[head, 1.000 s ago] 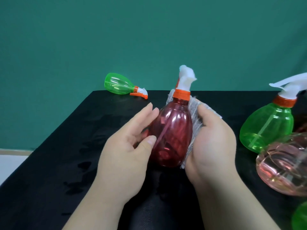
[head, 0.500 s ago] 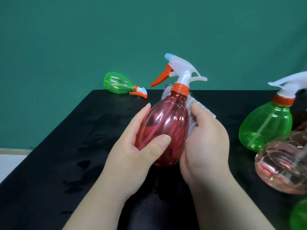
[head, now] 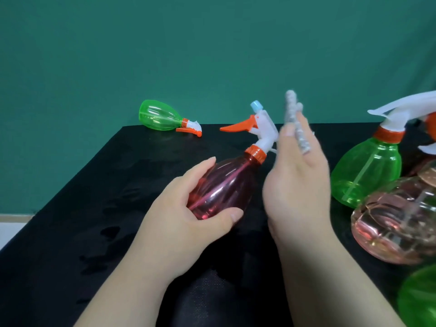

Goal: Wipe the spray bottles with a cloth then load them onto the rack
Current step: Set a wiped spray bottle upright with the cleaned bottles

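Right now the left hand grips the red spray bottle round its belly, fingers curled over the far side & thumb across the near side low down. Bottle's tilted: base toward the person's left, neck leaning up & to the right, w/ an orange collar, a white spray head w/ a blue tip, and an orange trigger sticking out to the left. Can't tell if the base rests on the black table or hangs just above it. The right hand is up beside the spray head, motion-blurred, fingers pointing upward & close together, pinching the cloth betw. thumb and fingers as far as the blur lets me see. The cloth's a grey-white folded strip poking up past the fingertips, clear of the bottle's body. Whether the hand touches the spray head, can't say. Over at the table's far edge a green bottle lies on its side, trigger end to the right, well apart from the hands. On the right a second green bottle leans over, white head up, and a pink bottle lies just in front of it, overlapping it. Bit of another green one shows in the near right corner. Wet patches on the tabletop, left side. Teal wall behind.
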